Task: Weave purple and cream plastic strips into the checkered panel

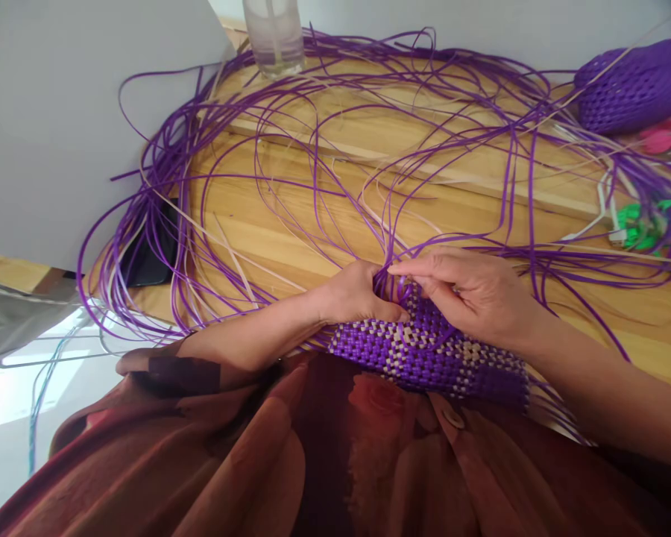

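A woven panel [425,365] of purple strips with a cream pattern lies against the front of my clothing. My left hand [358,294] grips its upper edge, thumb on the weave and fingers behind, with a bunch of loose strips rising beside it. My right hand [464,287] is over the panel's upper right part, thumb and forefinger pinched on a purple strip [391,257] at the edge. A small loop of purple strip [405,287] stands between the two hands. The fingertips of my left hand are hidden behind the panel.
Long loose purple and cream strips [168,142] arch round the wooden table [291,224]. A clear bottle [273,37] stands at the back, a dark phone-like object [153,246] lies left under strips. At right are a purple netted roll [631,86] and a green item [643,224].
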Demonstrator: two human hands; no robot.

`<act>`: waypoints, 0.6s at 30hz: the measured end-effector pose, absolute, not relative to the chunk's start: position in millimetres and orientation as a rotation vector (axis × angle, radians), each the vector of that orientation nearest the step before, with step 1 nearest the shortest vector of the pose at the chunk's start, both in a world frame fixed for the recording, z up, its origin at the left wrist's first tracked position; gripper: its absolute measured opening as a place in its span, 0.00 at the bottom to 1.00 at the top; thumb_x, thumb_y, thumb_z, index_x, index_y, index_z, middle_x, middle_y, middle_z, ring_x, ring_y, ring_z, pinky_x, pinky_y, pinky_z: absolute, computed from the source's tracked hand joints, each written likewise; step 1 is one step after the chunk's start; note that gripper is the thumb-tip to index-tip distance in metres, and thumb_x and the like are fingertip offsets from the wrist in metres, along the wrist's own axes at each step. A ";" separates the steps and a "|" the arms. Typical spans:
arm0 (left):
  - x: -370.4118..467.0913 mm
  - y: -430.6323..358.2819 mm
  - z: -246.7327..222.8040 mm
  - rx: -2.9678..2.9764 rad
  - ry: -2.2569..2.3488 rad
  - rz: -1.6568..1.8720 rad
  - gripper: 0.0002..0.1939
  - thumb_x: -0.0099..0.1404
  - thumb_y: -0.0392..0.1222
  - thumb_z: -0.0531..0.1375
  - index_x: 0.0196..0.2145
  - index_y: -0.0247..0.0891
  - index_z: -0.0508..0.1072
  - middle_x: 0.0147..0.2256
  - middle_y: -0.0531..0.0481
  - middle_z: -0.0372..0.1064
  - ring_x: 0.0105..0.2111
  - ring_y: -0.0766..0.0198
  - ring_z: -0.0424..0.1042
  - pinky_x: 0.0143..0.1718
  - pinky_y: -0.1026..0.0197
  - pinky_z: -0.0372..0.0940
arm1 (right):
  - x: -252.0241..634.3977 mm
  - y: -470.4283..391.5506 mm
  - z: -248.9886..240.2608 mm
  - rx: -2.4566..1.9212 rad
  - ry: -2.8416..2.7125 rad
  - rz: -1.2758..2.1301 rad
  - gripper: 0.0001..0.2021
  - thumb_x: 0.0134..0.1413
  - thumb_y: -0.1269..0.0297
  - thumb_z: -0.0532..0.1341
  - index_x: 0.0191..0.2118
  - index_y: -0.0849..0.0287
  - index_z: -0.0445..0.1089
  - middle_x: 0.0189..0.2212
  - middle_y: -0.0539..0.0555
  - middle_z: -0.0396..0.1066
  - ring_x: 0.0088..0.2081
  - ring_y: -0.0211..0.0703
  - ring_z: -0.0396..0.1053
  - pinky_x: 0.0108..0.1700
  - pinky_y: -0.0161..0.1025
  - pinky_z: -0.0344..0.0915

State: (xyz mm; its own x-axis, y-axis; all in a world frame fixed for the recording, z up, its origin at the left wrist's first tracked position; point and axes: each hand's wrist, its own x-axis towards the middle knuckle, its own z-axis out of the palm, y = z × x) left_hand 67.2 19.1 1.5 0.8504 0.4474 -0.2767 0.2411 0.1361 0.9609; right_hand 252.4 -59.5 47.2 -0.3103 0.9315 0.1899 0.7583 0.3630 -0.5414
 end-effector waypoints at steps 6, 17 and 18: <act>68.6 20.0 1.9 1.446 0.602 0.163 0.15 0.47 0.46 0.69 0.25 0.34 0.70 0.21 0.58 0.62 0.22 0.72 0.58 0.24 0.65 0.53 | 280.0 -57.1 39.6 -1.434 -2.402 0.252 0.08 0.62 0.69 0.58 0.38 0.57 0.75 0.35 0.53 0.75 0.38 0.42 0.71 0.41 0.38 0.65; 67.4 18.2 -1.2 1.512 0.615 0.202 0.16 0.50 0.48 0.68 0.27 0.34 0.69 0.22 0.59 0.58 0.22 0.73 0.55 0.24 0.65 0.51 | 257.1 -47.9 70.4 -1.298 -2.682 -0.044 0.13 0.63 0.61 0.57 0.31 0.54 0.77 0.30 0.55 0.68 0.38 0.48 0.61 0.40 0.44 0.60; 66.9 18.2 -1.5 1.515 0.615 0.202 0.16 0.50 0.48 0.68 0.28 0.34 0.70 0.22 0.59 0.57 0.22 0.73 0.55 0.24 0.65 0.50 | 254.6 -43.2 71.1 -1.345 -2.650 -0.035 0.12 0.62 0.59 0.58 0.30 0.52 0.77 0.32 0.56 0.69 0.41 0.50 0.61 0.43 0.46 0.59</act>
